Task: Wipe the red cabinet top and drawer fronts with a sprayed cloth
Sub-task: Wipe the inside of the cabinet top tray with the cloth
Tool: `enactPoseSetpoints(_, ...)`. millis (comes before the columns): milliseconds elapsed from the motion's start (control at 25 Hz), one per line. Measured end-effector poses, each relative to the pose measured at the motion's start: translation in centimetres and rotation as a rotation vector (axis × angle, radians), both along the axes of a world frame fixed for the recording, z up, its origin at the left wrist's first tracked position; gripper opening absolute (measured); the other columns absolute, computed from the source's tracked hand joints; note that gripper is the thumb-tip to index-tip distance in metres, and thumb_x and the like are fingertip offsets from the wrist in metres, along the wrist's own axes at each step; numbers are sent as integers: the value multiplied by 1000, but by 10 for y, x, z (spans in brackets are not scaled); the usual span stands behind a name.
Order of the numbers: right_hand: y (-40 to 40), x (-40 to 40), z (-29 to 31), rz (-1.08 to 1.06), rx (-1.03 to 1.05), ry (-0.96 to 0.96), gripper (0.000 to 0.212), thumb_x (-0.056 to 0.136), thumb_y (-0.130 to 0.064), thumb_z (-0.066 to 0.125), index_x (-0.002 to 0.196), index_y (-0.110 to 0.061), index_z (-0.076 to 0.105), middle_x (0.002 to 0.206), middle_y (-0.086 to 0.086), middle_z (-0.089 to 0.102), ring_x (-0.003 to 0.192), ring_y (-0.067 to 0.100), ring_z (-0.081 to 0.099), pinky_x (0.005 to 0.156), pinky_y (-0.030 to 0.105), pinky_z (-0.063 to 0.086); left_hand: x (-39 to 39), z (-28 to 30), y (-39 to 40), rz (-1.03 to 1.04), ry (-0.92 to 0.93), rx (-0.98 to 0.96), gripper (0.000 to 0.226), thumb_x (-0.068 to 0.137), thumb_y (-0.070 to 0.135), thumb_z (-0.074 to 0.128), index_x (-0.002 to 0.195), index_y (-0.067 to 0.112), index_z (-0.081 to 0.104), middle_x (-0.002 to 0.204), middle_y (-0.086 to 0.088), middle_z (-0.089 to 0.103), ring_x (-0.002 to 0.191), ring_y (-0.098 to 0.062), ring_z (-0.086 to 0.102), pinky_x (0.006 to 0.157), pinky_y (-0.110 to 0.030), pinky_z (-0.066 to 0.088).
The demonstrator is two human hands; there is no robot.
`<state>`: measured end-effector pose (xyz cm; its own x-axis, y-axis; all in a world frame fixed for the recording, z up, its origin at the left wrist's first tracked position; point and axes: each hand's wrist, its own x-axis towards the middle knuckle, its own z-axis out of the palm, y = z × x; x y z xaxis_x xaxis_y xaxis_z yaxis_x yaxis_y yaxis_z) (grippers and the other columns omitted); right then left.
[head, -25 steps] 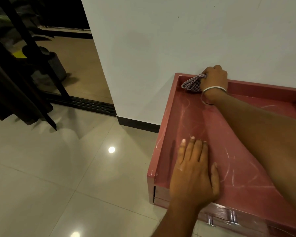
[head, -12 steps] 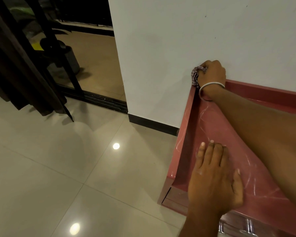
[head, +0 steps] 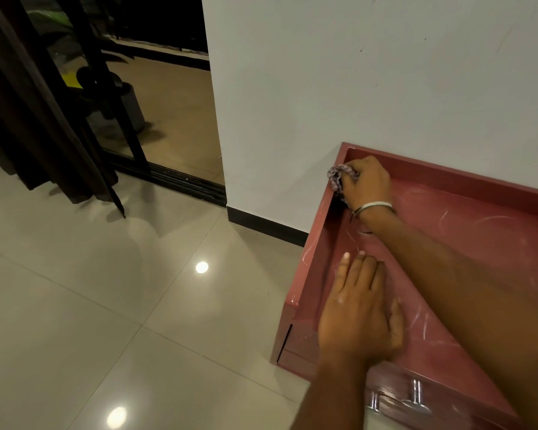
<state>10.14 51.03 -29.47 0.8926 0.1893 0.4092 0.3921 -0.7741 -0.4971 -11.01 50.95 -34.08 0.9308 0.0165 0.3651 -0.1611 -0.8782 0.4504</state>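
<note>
While the right hand (head: 368,181) reaches to the far left corner of the red cabinet top (head: 479,243), its grip is pressed together around a bunched checked cloth (head: 337,178) — the fingers curl over the wad, and a tuft of fabric pokes out to the left, against the raised left rim of the top. A pale bangle (head: 375,207) circles that wrist, and the forearm runs back toward the near right across the red surface.

Nearer, the left hand (head: 359,318) lies flat on the top, palm down, fingers spread only slightly and pointing toward the far side; its grip holds nothing. It sits just inside the left rim, close to the front edge.

Pale streaks and scratch-like marks show across the red surface. Below the front edge, a drawer front carries a metal handle (head: 415,395) — only partly in view at the near right.

Behind the cabinet stands a white wall (head: 354,72) with a dark skirting strip. To the left spreads a glossy tiled floor (head: 106,290) with light reflections, and at the far left a dark sliding door frame (head: 112,97).
</note>
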Motion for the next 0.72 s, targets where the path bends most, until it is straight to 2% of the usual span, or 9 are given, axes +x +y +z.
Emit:
enactPoseSetpoints(160, 3, -12, 4, 7, 68, 5, 18, 83, -18, 59, 99, -12, 66, 103, 11, 66, 93, 32, 62, 80, 37, 51, 1, 2, 2, -13, 15, -8, 56, 90, 34, 40, 138, 6, 46, 142, -10, 48, 140, -20, 34, 123, -34, 6)
enactPoseSetpoints(280, 13, 22, 12, -180, 190, 213, 20, 83, -21, 61, 100, -12, 65, 110, 13, 67, 102, 32, 62, 85, 34, 49, 0, 0, 4, -16, 33, 20, 56, 91, 36, 37, 138, 7, 46, 142, -8, 49, 141, -19, 34, 123, -37, 8)
enactPoseSetpoints(400, 21, 67, 20, -286, 136, 320, 35, 83, -28, 62, 108, -4, 64, 118, 20, 65, 110, 37, 60, 91, 38, 49, 1, -4, 5, -36, 54, 59, 57, 91, 38, 38, 139, 9, 46, 145, -7, 48, 141, -19, 35, 121, -38, 10)
enactPoseSetpoints(520, 29, 86, 26, -368, 39, 298, 36, 85, -22, 61, 116, -3, 59, 121, 23, 61, 112, 40, 58, 91, 42, 49, 2, -6, 3, -21, 61, 111, 57, 89, 41, 40, 136, 13, 51, 143, -2, 52, 138, -15, 40, 118, -36, 23)
enactPoseSetpoints(600, 34, 84, 24, -374, -58, 219, 33, 88, -13, 55, 119, -5, 51, 122, 23, 57, 112, 43, 55, 90, 45, 47, 2, -6, 2, 0, 79, 122, 57, 87, 44, 41, 135, 16, 54, 141, 2, 54, 137, -12, 43, 117, -35, 28)
enactPoseSetpoints(720, 31, 79, 18, -346, -92, 171, 27, 87, -14, 53, 113, -8, 52, 116, 23, 57, 106, 44, 56, 85, 44, 48, 1, -8, 2, 33, 71, 152, 57, 86, 45, 42, 134, 17, 56, 140, 3, 55, 135, -12, 44, 115, -34, 31)
